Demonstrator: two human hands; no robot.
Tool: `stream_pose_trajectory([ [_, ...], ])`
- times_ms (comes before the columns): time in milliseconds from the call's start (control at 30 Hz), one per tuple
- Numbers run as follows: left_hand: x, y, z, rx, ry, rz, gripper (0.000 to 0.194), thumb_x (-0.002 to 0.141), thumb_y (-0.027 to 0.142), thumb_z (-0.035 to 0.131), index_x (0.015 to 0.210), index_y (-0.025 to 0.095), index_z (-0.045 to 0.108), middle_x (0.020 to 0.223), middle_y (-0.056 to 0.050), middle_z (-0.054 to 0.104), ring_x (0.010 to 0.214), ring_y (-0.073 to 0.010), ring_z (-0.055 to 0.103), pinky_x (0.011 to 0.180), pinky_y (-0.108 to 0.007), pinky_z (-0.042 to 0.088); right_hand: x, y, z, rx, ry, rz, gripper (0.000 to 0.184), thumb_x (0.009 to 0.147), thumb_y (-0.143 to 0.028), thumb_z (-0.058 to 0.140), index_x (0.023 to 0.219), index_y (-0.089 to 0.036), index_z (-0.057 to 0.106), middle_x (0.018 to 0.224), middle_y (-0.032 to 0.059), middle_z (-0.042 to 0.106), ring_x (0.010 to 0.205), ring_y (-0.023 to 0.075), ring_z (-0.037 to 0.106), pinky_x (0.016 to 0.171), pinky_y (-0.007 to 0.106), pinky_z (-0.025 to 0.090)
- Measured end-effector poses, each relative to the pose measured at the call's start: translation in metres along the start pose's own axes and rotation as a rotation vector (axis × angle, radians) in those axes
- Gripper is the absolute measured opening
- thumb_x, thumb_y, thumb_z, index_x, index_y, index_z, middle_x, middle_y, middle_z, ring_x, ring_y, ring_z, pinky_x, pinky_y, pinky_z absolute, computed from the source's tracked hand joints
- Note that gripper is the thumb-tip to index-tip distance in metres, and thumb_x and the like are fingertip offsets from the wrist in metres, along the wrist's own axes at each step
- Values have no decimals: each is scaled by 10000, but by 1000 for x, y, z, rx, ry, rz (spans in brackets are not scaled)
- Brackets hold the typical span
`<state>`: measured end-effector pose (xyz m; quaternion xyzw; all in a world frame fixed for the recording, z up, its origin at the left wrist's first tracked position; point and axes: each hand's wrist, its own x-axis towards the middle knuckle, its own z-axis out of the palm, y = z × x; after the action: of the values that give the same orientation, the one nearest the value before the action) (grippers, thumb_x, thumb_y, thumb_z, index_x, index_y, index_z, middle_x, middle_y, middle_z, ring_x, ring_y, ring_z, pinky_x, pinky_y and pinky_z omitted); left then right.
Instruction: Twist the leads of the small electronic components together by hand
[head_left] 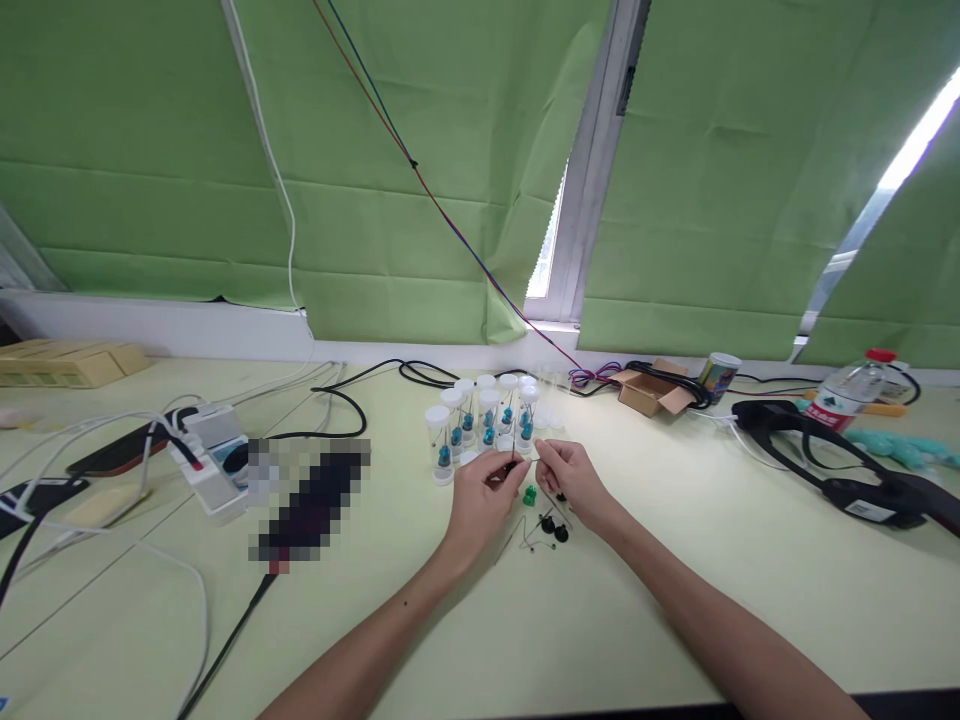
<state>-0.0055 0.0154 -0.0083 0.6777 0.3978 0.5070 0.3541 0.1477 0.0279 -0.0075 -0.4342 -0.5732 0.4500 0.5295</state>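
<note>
The left hand (487,492) pinches a small, dark piece (511,466), its fingers narrowed round it; a thin, dark, straight rod (513,442) rises there toward twelve o'clock. At three o'clock and just beside, the right hand (571,476) closes thumb and forefinger on a slender, greyish wire (533,460), its long axis pointing roughly to nine. Near five o'clock lie a glossy green, lobed piece (530,495), round black pieces (562,534) and thin, bent metal wires (525,543). At eleven stand clear, smooth cylindrical tubes (439,462) with white caps, holding blue pieces (444,456).
</note>
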Motion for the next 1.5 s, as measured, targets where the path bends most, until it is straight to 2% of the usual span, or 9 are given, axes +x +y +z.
stream_pose_trajectory([
  [300, 1, 2, -1, 34, 10, 13, 252, 861, 392, 562, 773, 178, 661, 687, -3, 542, 539, -93, 451, 509, -216, 382, 1, 1, 1, 20, 5, -7, 508, 836, -546, 571, 494, -190, 455, 392, -39, 438, 363, 81, 359, 419, 235, 289],
  [533, 2, 3, 1, -37, -6, -68, 308, 842, 456, 565, 738, 174, 634, 568, 19, 523, 467, -94, 423, 485, -229, 360, -1, -1, 2, -22, 45, -25, 505, 847, -544, 564, 496, -199, 449, 381, -46, 416, 372, 97, 408, 442, 242, 329],
  [767, 3, 3, -2, -88, -29, -127, 436, 866, 545, 498, 649, 173, 566, 491, 31, 480, 409, -96, 403, 462, -244, 334, -4, -4, 3, -106, 49, -44, 509, 859, -558, 537, 504, -202, 457, 392, -39, 426, 389, 110, 429, 453, 248, 345],
  [1000, 3, 4, -2, -39, -2, -103, 432, 874, 520, 498, 626, 173, 565, 502, 26, 487, 436, -98, 416, 472, -238, 339, -5, -3, 2, -160, 46, -77, 498, 896, -510, 514, 513, -196, 469, 397, -34, 448, 394, 107, 425, 470, 244, 354],
  [1500, 5, 6, -5, -28, 0, -95, 425, 867, 500, 508, 591, 179, 547, 500, 15, 498, 441, -103, 414, 457, -236, 324, -3, 3, 2, -196, 58, -105, 491, 896, -558, 500, 569, -192, 523, 405, -34, 461, 393, 109, 419, 458, 240, 343],
])
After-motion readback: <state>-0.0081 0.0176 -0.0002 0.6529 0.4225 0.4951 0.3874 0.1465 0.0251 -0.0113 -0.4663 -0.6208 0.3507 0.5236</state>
